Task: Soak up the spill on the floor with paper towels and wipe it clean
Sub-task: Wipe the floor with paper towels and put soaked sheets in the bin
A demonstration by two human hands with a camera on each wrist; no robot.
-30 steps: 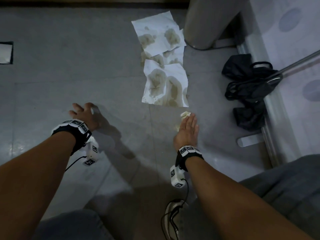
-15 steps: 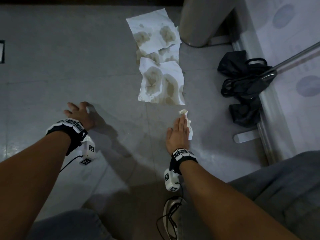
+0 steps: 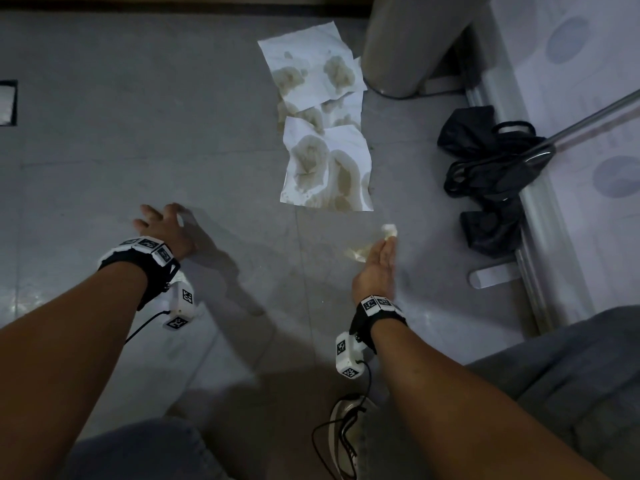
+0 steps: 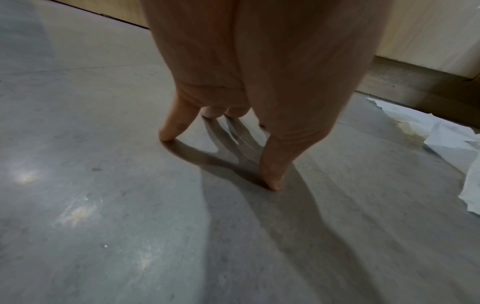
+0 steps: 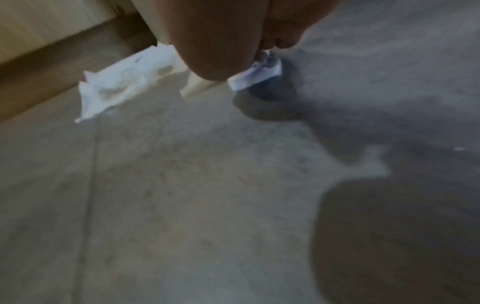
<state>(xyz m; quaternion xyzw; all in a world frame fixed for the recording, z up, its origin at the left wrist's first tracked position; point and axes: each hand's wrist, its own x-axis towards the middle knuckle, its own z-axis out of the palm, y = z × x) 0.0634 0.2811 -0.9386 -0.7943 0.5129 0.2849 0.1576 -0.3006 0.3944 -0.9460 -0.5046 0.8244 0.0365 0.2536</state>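
Several white paper towels (image 3: 325, 168) lie flat on the grey floor, blotched with brown-yellow stains; their edge also shows in the left wrist view (image 4: 462, 144) and the right wrist view (image 5: 124, 82). Just below them my right hand (image 3: 377, 261) is tilted on its edge and pinches a small crumpled towel wad (image 3: 389, 230) against the floor; the wad (image 5: 255, 72) pokes out under the fingers. A faint wet smear (image 3: 329, 247) lies left of that hand. My left hand (image 3: 162, 226) props on the bare floor with spread fingertips (image 4: 168, 133) and holds nothing.
A grey cylindrical bin (image 3: 408, 39) stands behind the towels. A black bag (image 3: 491, 161) lies against a metal floor rail (image 3: 547, 237) on the right, with a metal pole (image 3: 588, 119) over it. My shoe (image 3: 346, 431) and knees are at the bottom.
My right hand has slid the wad a little to the right and rolled from flat onto its edge. The left hand stays propped in the same spot.
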